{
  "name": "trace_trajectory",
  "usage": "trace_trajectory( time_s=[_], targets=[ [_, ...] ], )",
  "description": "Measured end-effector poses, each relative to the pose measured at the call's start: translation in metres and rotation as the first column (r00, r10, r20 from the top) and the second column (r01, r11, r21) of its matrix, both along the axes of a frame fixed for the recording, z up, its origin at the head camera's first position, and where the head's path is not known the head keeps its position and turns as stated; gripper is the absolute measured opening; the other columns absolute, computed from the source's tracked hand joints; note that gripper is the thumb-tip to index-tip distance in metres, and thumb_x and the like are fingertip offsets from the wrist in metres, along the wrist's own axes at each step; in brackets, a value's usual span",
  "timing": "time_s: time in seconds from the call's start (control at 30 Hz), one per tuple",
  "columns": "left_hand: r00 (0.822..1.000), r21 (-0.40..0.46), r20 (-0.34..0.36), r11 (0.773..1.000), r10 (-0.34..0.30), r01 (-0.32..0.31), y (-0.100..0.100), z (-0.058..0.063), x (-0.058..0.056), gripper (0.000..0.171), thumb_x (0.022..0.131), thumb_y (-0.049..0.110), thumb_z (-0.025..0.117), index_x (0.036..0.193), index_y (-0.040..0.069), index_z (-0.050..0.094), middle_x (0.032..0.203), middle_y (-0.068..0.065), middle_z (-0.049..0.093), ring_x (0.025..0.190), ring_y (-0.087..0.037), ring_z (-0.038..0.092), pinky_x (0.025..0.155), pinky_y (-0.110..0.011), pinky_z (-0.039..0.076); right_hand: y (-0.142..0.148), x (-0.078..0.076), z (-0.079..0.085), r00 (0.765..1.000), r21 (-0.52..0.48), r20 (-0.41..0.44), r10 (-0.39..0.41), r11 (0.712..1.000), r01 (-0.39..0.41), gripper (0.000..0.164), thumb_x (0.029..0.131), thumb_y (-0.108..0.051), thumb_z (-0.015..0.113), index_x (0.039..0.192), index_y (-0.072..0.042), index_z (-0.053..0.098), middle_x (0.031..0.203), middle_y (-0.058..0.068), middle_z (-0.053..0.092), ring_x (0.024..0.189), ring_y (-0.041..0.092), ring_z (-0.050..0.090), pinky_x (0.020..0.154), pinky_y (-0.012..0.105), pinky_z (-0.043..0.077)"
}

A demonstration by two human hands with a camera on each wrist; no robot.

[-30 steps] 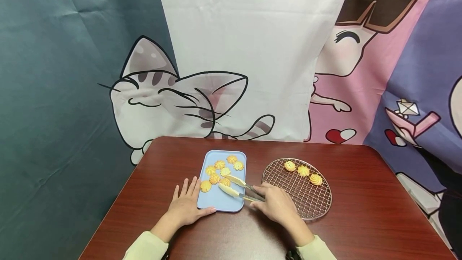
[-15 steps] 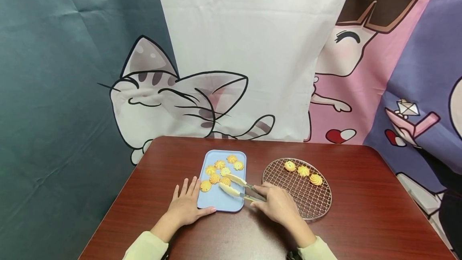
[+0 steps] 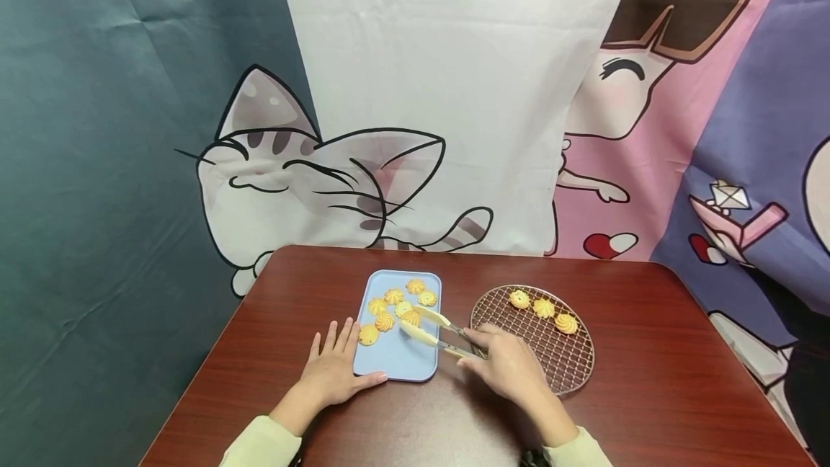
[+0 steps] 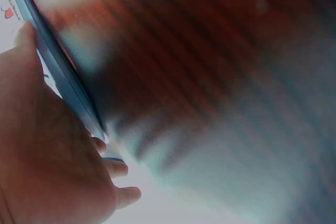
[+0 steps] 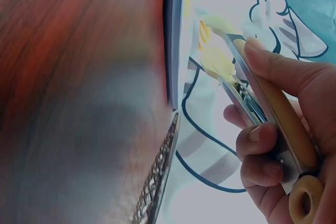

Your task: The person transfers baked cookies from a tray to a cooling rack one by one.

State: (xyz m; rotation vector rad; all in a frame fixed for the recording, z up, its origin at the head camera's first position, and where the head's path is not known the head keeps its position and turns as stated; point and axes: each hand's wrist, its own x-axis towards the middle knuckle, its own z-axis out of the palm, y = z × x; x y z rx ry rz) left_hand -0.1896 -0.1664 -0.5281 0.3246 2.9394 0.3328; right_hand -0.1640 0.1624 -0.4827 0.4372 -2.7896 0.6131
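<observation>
A light blue tray point(image 3: 395, 359) lies on the dark red table point(image 3: 272, 323) and carries several yellow swirl cookies point(image 3: 385, 321). My left hand point(image 3: 335, 368) lies flat on the table, fingers straight, thumb against the tray's near left corner point(image 4: 63, 77). My right hand point(image 3: 512, 370) grips yellow-tipped metal tongs point(image 3: 433, 330); their tips sit either side of a cookie point(image 3: 411, 318) on the tray. The wrist view shows fingers curled round the tongs' handle point(image 5: 283, 124). A round wire rack point(image 3: 558, 362) to the right bears three cookies point(image 3: 543, 307).
Printed cloth backdrops hang right behind the table: teal at the left, a cartoon cat point(image 3: 311, 171) in the middle, cartoon figures at the right. The table's left edge point(image 3: 201, 373) runs near my left arm. Bare wood lies right of the rack.
The right hand has pushed the tongs a little further onto the tray, and their tips have drawn in around a cookie. The left hand has stayed put.
</observation>
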Motion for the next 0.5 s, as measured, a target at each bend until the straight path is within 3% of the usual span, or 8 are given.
trace_trajectory(
  time_s=[0.5],
  targets=[
    [1.000, 0.001, -0.009, 1.000, 0.001, -0.001, 0.000, -0.001, 0.000, 0.119, 0.079, 0.087, 0.052, 0.162, 0.007, 0.021, 0.169, -0.015, 0.017, 0.154, -0.043, 0.010, 0.120, -0.064, 0.006, 0.024, 0.003, 0.007, 0.998, -0.012, 0.008, -0.056, 0.998, 0.056, 0.058, 0.072, -0.044, 0.090, 0.122, -0.019, 0.076, 0.089, -0.009, 0.063, 0.064, 0.008, 0.052, 0.056, 0.028, 0.046]
  ],
)
